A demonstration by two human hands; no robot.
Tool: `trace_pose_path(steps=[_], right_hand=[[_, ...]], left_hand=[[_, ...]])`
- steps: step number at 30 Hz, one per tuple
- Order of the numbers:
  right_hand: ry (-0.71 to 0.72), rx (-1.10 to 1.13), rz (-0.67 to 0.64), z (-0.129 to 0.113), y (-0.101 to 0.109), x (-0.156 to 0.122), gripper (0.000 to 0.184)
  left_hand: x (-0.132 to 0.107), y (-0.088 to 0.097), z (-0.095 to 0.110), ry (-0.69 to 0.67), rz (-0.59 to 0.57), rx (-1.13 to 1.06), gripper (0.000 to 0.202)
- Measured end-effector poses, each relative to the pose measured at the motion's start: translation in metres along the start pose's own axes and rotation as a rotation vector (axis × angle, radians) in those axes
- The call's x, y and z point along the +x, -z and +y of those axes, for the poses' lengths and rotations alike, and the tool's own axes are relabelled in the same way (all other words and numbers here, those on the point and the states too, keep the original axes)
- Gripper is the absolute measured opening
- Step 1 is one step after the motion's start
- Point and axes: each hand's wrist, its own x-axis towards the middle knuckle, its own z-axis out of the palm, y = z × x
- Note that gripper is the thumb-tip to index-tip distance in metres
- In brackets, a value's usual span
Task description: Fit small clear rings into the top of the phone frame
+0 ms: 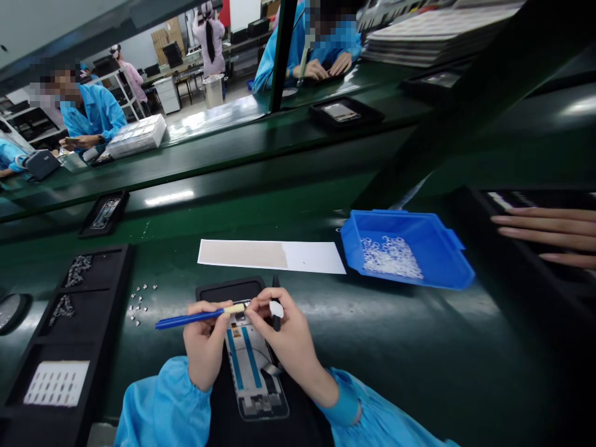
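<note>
My left hand (205,341) is closed round a blue pen-like stick (189,318) with a pale yellow tip, which lies over the top end of an opened phone body (254,372). The phone has two blue strips and rests on a black tray (223,290). Over its upper right side, my right hand (291,335) pinches thumb and forefinger together near the yellow tip; what sits in the pinch is too small to make out. A slim black tool (276,282) is tucked in the right fingers, a small white piece (276,309) beside it.
A blue bin (405,217) holds many small white rings. Behind the phone lies a white-and-beige strip (316,257). Left stands a black compartment tray (112,279) with small metal parts; loose bits (139,304) lie beside it. A co-worker's hand (554,230) reaches in at right.
</note>
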Motion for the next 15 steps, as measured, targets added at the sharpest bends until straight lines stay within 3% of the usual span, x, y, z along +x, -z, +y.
trace_pose_path(steps=[7,12,15], right_hand=[[-0.238,0.15,-0.08,0.0016,0.002,0.0043,0.034],[-0.267,0.156,-0.092,0.0032,0.0033,0.004,0.034],[-0.216,0.14,-0.086,0.0028,0.003,0.0036,0.028]], left_hand=[[0.0054,-0.0027,0.0076,0.192,0.002,-0.11,0.042],[0.0069,-0.0018,0.0082,0.221,-0.001,-0.125,0.042],[0.0039,0.0002,0.0048,0.149,-0.014,-0.074,0.032]])
